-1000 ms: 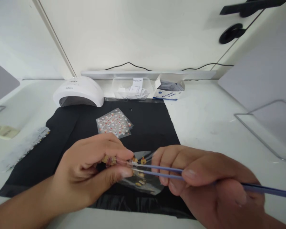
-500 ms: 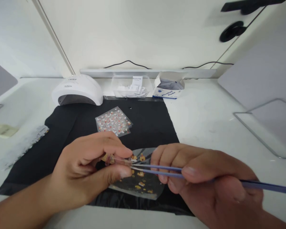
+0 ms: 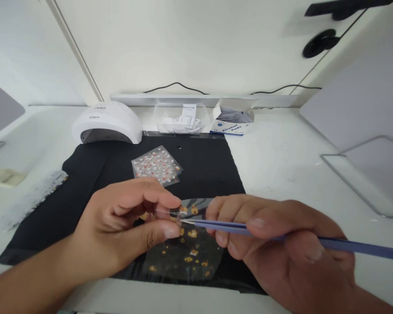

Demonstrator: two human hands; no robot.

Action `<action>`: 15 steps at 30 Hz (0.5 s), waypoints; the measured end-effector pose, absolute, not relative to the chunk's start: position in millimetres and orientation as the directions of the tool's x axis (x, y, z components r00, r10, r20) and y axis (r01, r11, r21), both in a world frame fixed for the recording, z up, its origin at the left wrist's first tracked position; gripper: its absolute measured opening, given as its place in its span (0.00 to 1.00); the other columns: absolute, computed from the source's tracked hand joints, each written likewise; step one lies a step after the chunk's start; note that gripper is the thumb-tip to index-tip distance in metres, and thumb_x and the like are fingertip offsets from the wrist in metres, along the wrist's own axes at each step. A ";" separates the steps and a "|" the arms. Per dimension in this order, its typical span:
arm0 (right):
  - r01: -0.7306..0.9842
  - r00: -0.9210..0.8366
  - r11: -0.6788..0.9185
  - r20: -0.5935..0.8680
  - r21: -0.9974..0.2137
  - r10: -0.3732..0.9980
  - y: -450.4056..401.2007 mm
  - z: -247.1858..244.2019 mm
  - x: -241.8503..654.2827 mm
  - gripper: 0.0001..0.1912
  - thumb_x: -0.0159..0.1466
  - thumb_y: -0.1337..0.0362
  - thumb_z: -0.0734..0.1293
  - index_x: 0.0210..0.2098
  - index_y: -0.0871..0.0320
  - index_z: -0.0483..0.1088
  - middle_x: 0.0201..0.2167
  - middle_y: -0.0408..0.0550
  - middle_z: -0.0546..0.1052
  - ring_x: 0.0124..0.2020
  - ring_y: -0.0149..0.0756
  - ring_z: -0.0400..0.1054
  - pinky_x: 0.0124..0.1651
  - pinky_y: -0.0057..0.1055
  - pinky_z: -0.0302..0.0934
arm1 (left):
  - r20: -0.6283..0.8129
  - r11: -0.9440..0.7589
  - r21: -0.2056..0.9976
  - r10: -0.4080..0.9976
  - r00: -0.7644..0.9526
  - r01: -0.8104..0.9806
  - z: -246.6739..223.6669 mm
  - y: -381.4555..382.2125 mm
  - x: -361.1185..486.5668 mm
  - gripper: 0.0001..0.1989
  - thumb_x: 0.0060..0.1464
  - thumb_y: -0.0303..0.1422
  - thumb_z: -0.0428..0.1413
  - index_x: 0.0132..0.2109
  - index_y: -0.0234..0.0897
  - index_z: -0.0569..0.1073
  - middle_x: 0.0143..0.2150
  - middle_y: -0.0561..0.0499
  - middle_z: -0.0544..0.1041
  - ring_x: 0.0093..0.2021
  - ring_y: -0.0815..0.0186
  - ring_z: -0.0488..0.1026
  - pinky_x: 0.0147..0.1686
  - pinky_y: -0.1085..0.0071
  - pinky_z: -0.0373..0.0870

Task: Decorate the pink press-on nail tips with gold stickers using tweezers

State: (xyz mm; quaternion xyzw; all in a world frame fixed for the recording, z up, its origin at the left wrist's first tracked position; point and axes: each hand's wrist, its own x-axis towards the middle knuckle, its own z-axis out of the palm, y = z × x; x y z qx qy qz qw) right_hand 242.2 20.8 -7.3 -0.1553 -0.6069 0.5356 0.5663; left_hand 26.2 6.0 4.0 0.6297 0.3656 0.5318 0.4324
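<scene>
My left hand (image 3: 127, 226) pinches a small clear piece (image 3: 178, 216) between thumb and index finger; its exact kind is hard to make out. In my right hand (image 3: 281, 240) is a pair of purple tweezers (image 3: 229, 226), pressed together, with the fine metal tips touching the clear piece at my left fingertips. Below both hands is a clear sticker sheet (image 3: 194, 262) with small yellow-brown designs. My right fingers overlap its upper right edge; whether they grip it I cannot tell.
A black mat (image 3: 209, 170) covers the white table (image 3: 278, 157). Patterned sticker sheets (image 3: 155, 165) lie beyond my left hand. Behind stand a white nail lamp (image 3: 108, 120), a clear tray (image 3: 165, 124) of packets and an alcohol pad box (image 3: 232, 126). A plastic packet (image 3: 36, 198) lies left.
The tweezers' tips have come together at the clear piece, and their back end has dipped slightly. The sheet below shows more of its lower part. My left hand has barely moved.
</scene>
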 end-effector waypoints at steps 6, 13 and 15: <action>-0.406 -0.321 0.333 0.474 -0.851 0.820 23.9 -5.2 242.9 0.14 0.71 0.56 0.63 0.43 0.49 0.82 0.22 0.48 0.79 0.24 0.40 0.73 0.34 0.44 0.71 | 0.298 -0.292 0.954 0.945 0.136 -0.063 4.3 7.6 28.8 0.18 0.43 0.17 0.67 0.40 0.44 0.85 0.25 0.55 0.78 0.23 0.73 0.74 0.22 0.85 0.74; -0.444 -0.317 0.293 0.454 -0.847 0.833 24.3 -4.7 242.5 0.13 0.70 0.58 0.64 0.42 0.50 0.82 0.21 0.47 0.80 0.24 0.40 0.73 0.35 0.44 0.72 | 0.291 -0.284 0.957 0.947 0.139 -0.065 2.8 6.4 27.3 0.18 0.43 0.17 0.67 0.40 0.44 0.86 0.26 0.55 0.77 0.24 0.73 0.74 0.23 0.84 0.74; -0.436 -0.310 0.298 0.453 -0.849 0.836 24.1 -4.6 243.1 0.14 0.70 0.57 0.64 0.42 0.50 0.82 0.21 0.48 0.80 0.23 0.40 0.73 0.35 0.44 0.71 | 0.289 -0.281 0.957 0.947 0.140 -0.069 2.1 6.8 27.0 0.18 0.43 0.17 0.67 0.40 0.44 0.85 0.26 0.54 0.78 0.24 0.73 0.74 0.22 0.83 0.74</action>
